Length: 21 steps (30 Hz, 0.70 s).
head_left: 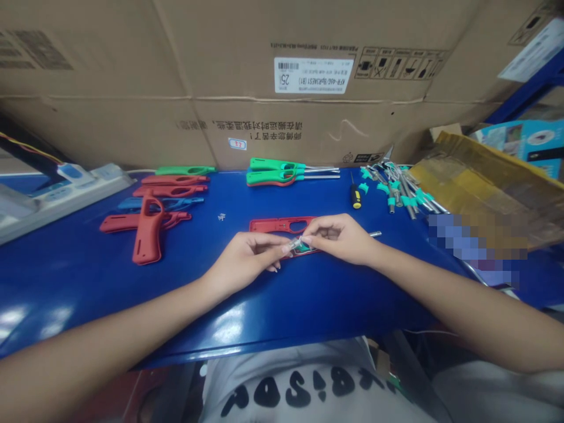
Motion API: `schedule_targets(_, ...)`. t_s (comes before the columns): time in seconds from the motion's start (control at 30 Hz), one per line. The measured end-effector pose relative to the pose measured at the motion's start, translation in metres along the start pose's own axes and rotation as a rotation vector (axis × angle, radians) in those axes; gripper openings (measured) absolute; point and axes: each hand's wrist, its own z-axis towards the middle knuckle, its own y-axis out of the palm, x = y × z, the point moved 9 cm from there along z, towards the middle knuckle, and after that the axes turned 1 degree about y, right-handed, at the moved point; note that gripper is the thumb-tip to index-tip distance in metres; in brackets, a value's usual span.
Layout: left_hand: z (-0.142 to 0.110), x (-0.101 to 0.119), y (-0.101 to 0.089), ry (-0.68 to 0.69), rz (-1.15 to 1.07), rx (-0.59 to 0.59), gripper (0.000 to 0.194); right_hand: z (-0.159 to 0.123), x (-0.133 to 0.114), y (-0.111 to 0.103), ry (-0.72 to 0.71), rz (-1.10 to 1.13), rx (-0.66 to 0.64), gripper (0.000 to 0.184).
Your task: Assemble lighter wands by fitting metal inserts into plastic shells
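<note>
- Left of the screwdriver (355, 195), nearer the person: a small piece (294, 243) between left hand (238, 262) and right hand (342, 236), partly covered by fingertips, too small to identify.
- Same side: a red shell (271, 225), partly hidden by the right hand.
- Right of the screwdriver: a bluish item (458, 235), pixelated beyond telling.
- Far left of it: a power strip (103, 185), cut off by the picture's edge.
- Behind it: a carton (132, 64), cut off above.
</note>
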Motion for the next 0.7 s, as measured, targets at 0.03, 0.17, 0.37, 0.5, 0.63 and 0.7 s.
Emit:
schedule_targets(0.03,0.0,0.001,0.0,-0.003,0.006,-0.005,0.027,0.0,-0.002,0.001,-0.005,0.001,-0.005,0.031)
schedule_targets(0.17,-0.002,0.008,-0.003,-0.012,0.088,-0.05,0.033,0.001,-0.007,0.002,-0.001,0.002,-0.04,0.028)
schedule_targets(0.37,-0.007,0.032,-0.014,0.206,0.524,-0.043,0.024,0.001,-0.002,-0.005,0.087,0.057,-0.006,0.032)
schedule_targets(0.5,-0.012,0.043,-0.006,0.427,0.769,-0.087,0.022,0.001,0.0,-0.003,0.096,0.123,-0.02,0.029)
schedule_targets(0.63,-0.014,0.043,-0.001,0.499,0.88,-0.117,0.024,0.001,0.001,-0.002,0.099,0.126,-0.031,0.029)
schedule_targets(0.7,-0.016,0.045,0.0,0.527,0.921,-0.122,0.023,0.001,0.0,-0.002,0.091,0.108,-0.03,0.029)
